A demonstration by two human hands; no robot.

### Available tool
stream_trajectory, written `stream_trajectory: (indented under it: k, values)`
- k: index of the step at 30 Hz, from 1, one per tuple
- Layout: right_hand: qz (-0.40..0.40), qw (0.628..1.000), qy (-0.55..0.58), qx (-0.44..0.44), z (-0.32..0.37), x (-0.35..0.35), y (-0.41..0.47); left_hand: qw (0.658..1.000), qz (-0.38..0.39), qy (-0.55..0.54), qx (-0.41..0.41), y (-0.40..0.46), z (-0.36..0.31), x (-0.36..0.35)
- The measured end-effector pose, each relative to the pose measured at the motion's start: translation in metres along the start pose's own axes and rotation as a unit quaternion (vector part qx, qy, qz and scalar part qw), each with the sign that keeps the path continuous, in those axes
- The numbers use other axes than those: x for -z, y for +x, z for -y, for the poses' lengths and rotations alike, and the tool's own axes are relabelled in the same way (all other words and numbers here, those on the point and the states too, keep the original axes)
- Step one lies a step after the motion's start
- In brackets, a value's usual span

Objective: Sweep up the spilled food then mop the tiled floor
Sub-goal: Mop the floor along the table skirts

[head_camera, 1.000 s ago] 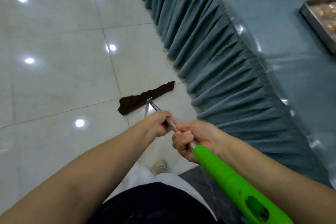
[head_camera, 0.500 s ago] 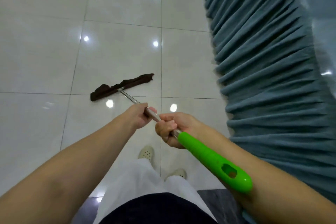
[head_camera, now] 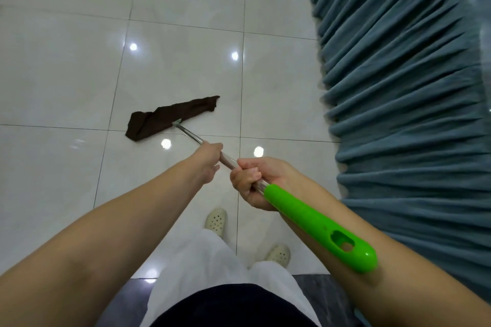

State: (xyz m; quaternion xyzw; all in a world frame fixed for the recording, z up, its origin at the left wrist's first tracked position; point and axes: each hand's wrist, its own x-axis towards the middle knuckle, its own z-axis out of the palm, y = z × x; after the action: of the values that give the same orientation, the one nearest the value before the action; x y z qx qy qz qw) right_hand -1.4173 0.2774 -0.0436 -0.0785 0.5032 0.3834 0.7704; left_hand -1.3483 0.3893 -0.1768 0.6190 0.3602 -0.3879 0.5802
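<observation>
Head view, left to right. Brown mop cloth (head_camera: 170, 117) flat on tiled floor (head_camera: 66, 74), ahead-left of our feet, one end folded over. Soft, limp; we judge it drags rather than scrubs unless pressed down. Metal shaft (head_camera: 190, 135) thin, stiff, looks light, likely slick. Left hand (head_camera: 210, 159) wraps shaft lower down, fingers hidden behind hand. Right hand (head_camera: 249, 180) curls tight round shaft just above green handle (head_camera: 318, 223). Best hold, we think: hands spread wider for leverage. Pleated blue skirt (head_camera: 398, 87) hangs at right, well clear of the cloth.
</observation>
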Motion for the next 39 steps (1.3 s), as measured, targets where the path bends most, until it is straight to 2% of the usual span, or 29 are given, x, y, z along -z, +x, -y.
stream_trajectory:
  k: [8,18,24,29,32,39]
  values:
    - [-0.02,1.0,-0.016,0.01,-0.003,0.09,-0.067,0.999,0.036,0.007,0.005,-0.043,0.058,-0.09]
    - [-0.036,0.998,0.02,0.053,0.001,0.226,-0.174,0.996,0.091,-0.005,0.021,-0.111,0.144,-0.244]
    - [-0.057,0.994,0.04,0.087,0.007,0.263,-0.212,0.991,0.11,-0.052,0.062,-0.126,0.165,-0.303]
    - [-0.056,0.994,0.018,0.097,0.021,0.264,-0.222,0.976,0.124,-0.149,0.104,-0.122,0.154,-0.318]
    - [-0.061,0.994,0.012,0.093,0.039,0.258,-0.221,0.968,0.123,-0.197,0.098,-0.117,0.137,-0.325]
    - [-0.056,0.995,0.002,0.084,0.109,0.211,-0.191,0.959,0.108,-0.247,0.09,-0.078,0.056,-0.317]
